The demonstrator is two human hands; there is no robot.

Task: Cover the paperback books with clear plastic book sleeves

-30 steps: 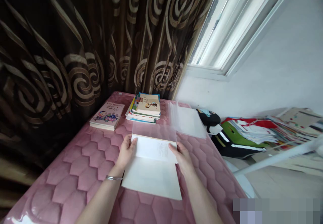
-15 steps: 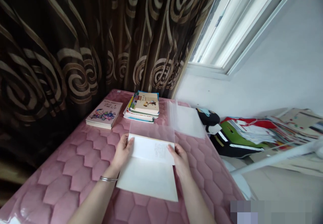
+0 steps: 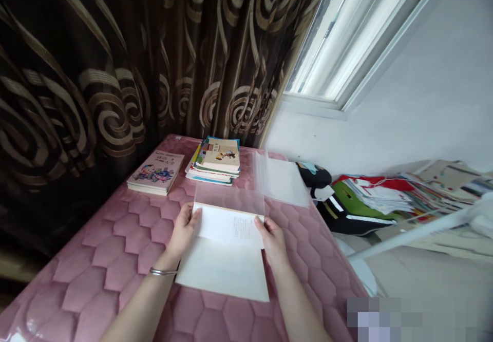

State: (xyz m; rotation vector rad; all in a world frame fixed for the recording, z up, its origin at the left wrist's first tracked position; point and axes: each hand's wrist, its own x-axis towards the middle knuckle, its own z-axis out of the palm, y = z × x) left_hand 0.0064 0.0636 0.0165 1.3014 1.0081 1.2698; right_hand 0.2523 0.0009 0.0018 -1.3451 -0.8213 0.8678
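An open book [image 3: 223, 271] lies on the pink quilted surface, with a pale blank lower page and a far flap carrying a small block of print. A clear plastic cover [image 3: 229, 196] extends beyond its far edge. My left hand [image 3: 187, 225] pinches the left edge of the far flap, thumb on top. At the right edge, my right hand [image 3: 270, 233] grips the same flap, thumb near the print. The fingers underneath are partly hidden, and a bracelet [image 3: 162, 272] circles my left wrist.
Two book stacks, a left one [image 3: 154, 173] and a taller one [image 3: 219, 158], stand at the back. Clear plastic sheets [image 3: 284, 182] lie right of them. Beyond the edge are a black and green bag [image 3: 352, 211] and piled papers [image 3: 439, 188]. A patterned curtain [image 3: 173, 54] hangs behind.
The view has shifted slightly, so everything sits a little further left and up. Both hands keep their hold on the book, with no other clear movement.
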